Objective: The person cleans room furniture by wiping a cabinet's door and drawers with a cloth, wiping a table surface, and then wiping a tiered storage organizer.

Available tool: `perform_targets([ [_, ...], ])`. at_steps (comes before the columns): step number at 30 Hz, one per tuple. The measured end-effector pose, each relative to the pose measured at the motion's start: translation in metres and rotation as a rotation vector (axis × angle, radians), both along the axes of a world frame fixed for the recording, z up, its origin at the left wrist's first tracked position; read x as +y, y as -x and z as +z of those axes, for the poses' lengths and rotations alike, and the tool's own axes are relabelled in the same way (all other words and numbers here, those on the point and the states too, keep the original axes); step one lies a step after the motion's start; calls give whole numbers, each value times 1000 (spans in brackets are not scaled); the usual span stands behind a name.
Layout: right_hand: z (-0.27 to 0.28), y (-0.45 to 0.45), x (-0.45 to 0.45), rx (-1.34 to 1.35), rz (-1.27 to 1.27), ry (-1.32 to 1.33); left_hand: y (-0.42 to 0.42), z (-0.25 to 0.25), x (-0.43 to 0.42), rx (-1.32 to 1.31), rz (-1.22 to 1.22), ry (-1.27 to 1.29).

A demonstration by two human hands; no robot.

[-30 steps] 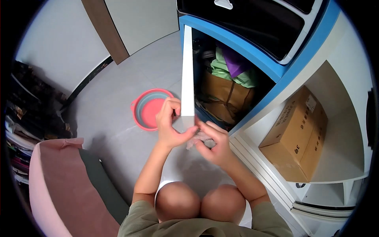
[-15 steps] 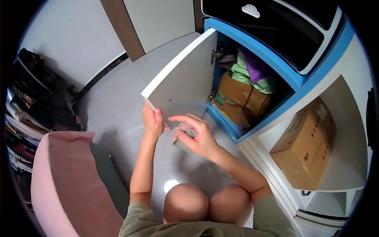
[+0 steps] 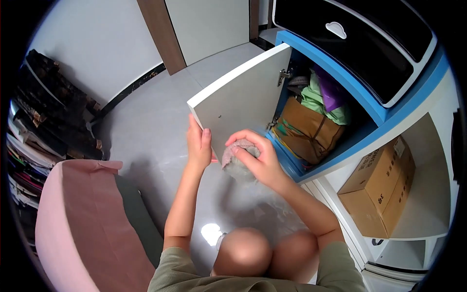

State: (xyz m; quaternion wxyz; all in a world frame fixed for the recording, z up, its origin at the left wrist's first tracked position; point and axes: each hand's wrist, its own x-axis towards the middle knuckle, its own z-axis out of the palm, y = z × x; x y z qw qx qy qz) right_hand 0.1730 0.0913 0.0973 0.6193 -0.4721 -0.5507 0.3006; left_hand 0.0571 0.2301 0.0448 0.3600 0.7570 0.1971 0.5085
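**Door angled further to my left; cloth moved off its end edge.**

Since the earliest frame, the door (image 3: 243,92) has gone from edge-on to showing me its inner face, and the cloth (image 3: 238,168) has left the end edge for a spot lower and to the right.

Left hand (image 3: 198,148): fingers closed on the door's free edge, thumb towards me. Right hand (image 3: 265,163): fingers curled part-shut round the bunched cloth, thumb across it. The cloth sits just beside the door's lower edge, at three to four o'clock from my left hand; contact with the panel cannot be confirmed.

Progress: door open and steadied, cloth in hand. Nothing visible establishes which surfaces are finished or what remains.

The blue cabinet (image 3: 418,90) opens at two o'clock from the cloth, with a brown bag (image 3: 309,129) below green fabric (image 3: 314,97). A carton (image 3: 384,190) lies at four o'clock.
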Motion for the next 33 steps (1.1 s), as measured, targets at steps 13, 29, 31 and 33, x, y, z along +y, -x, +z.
perform_targets([
  [13, 58, 20, 36, 167, 23, -137, 33, 67, -22, -81, 58, -314],
  [29, 51, 33, 89, -45, -211, -206, 67, 88, 36, -310, -259, 304],
  [31, 65, 24, 95, -266, -351, -281, 68, 103, 49, -360, -285, 249],
  [33, 85, 20, 96, -425, -506, -254, 67, 122, 64, -354, -235, 285],
])
